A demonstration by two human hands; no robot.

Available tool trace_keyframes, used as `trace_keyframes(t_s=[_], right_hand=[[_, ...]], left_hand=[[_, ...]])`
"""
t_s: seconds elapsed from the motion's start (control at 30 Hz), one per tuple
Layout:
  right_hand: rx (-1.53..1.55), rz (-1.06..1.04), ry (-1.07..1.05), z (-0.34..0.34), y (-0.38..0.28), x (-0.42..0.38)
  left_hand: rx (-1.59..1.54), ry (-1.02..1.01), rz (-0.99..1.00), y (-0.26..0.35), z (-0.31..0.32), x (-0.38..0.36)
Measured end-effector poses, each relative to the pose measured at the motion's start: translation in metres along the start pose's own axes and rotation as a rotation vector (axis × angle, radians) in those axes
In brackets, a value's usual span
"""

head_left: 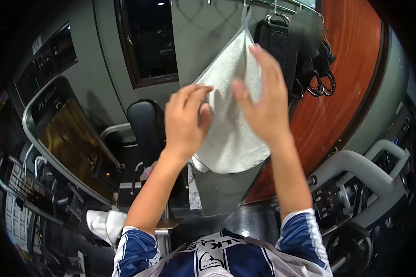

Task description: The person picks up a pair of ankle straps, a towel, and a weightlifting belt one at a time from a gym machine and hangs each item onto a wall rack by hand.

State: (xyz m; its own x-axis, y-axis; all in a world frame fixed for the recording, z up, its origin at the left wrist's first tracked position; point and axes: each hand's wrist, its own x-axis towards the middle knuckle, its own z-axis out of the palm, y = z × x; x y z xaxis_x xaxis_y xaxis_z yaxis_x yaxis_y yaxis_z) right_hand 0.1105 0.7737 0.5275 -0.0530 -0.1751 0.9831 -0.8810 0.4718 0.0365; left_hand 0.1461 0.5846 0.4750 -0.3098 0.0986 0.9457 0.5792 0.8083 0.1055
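Observation:
A white towel [231, 134] hangs by a grey loop from a hook on a wall rail, its lower edge loose. My left hand [185, 117] is at the towel's left edge, fingers bent and thumb apart from them, overlapping the cloth in this view. On the right side, my right hand [267, 99] is raised in front of the towel with fingers stretched upward and thumb spread toward the middle; its fingertips are slightly blurred. Neither hand has cloth gathered in it.
Black straps with metal carabiners [316, 85] hang right of the towel. A weight machine [55, 111] and a black padded seat back [145, 122] stand on the left. Another white towel [107, 225] lies lower left. Grey machine arms [356, 168] are at right.

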Motion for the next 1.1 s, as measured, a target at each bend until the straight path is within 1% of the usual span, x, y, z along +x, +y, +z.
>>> trace_keyframes(t_s=[0.07, 0.1, 0.13, 0.2, 0.23, 0.27, 0.33, 0.37, 0.4, 0.47, 0.5, 0.53, 0.57, 0.6, 0.67, 0.7, 0.73, 0.8, 0.83, 0.87, 0.93, 0.97, 1.0, 1.07, 1.1], right_hand=[[0.03, 0.215, -0.058, 0.009, -0.01, -0.044], [0.043, 0.298, -0.12, 0.014, -0.011, -0.06], [0.058, 0.301, -0.091, 0.018, -0.016, -0.069], [0.179, 0.402, -0.152, 0.016, -0.027, -0.077], [0.123, 0.359, -0.15, 0.016, -0.024, -0.081], [0.127, 0.362, -0.156, 0.011, -0.024, -0.081], [0.341, 0.656, -0.215, -0.002, -0.023, -0.077], [0.365, 0.699, -0.249, -0.005, -0.019, -0.078], [0.397, 0.703, -0.219, -0.005, -0.016, -0.082], [0.516, 0.752, -0.376, -0.005, -0.005, -0.096], [0.71, 0.84, -0.348, 0.0, 0.002, -0.112], [0.908, 0.919, -0.316, 0.006, 0.005, -0.121], [1.172, 1.025, -0.231, 0.012, 0.004, -0.13], [1.178, 1.035, -0.236, 0.015, 0.004, -0.135], [1.362, 1.259, -0.083, 0.026, 0.007, -0.147], [1.378, 1.194, -0.089, 0.035, 0.019, -0.166], [1.385, 1.19, -0.094, 0.035, 0.018, -0.168], [1.171, 1.017, -0.125, 0.031, 0.012, -0.174], [1.017, 0.969, -0.15, 0.032, 0.01, -0.181], [1.018, 0.975, -0.155, 0.03, 0.009, -0.188], [0.896, 0.994, -0.303, 0.028, 0.01, -0.195], [0.846, 1.056, -0.298, 0.026, 0.007, -0.198], [0.78, 1.123, -0.326, 0.031, 0.02, -0.221], [0.862, 1.155, -0.361, 0.05, 0.05, -0.278], [0.81, 1.329, -0.256, 0.059, 0.042, -0.293]], left_hand=[[-0.149, -0.067, -0.185, 0.016, 0.019, -0.011], [-0.15, -0.069, -0.184, 0.018, 0.025, -0.015], [-0.143, -0.067, -0.195, 0.02, 0.031, -0.019], [-0.303, -0.127, -0.312, 0.023, 0.037, -0.026], [-0.327, -0.132, -0.343, 0.028, 0.036, -0.027], [-0.325, -0.133, -0.351, 0.026, 0.037, -0.031], [-0.633, -0.101, -0.548, 0.014, 0.04, -0.041], [-0.731, -0.094, -0.605, 0.01, 0.04, -0.045], [-0.867, -0.101, -0.675, 0.011, 0.035, -0.045], [-1.013, -0.133, -0.759, 0.013, 0.026, -0.043], [-1.008, -0.132, -0.753, 0.011, 0.029, -0.043], [-1.096, -0.156, -0.72, 0.007, 0.034, -0.045], [-1.184, -0.181, -0.698, 0.004, 0.039, -0.051], [-1.179, -0.18, -0.71, 0.0, 0.046, -0.057], [-1.321, -0.19, -0.79, -0.009, 0.064, -0.067], [-1.325, -0.185, -0.762, -0.011, 0.071, -0.075], [-1.319, -0.181, -0.761, -0.011, 0.075, -0.083], [-1.06, -0.18, -0.715, -0.007, 0.076, -0.097], [-1.016, -0.285, -0.676, -0.009, 0.07, -0.104], [-1.015, -0.283, -0.684, -0.008, 0.068, -0.11], [-0.988, -0.355, -0.695, -0.006, 0.061, -0.115], [-1.001, -0.368, -0.7, -0.009, 0.062, -0.122], [-1.051, -0.372, -0.775, -0.002, 0.06, -0.125], [-1.132, -0.438, -0.896, -0.011, 0.078, -0.155], [-1.114, -0.451, -0.913, -0.02, 0.088, -0.178]])
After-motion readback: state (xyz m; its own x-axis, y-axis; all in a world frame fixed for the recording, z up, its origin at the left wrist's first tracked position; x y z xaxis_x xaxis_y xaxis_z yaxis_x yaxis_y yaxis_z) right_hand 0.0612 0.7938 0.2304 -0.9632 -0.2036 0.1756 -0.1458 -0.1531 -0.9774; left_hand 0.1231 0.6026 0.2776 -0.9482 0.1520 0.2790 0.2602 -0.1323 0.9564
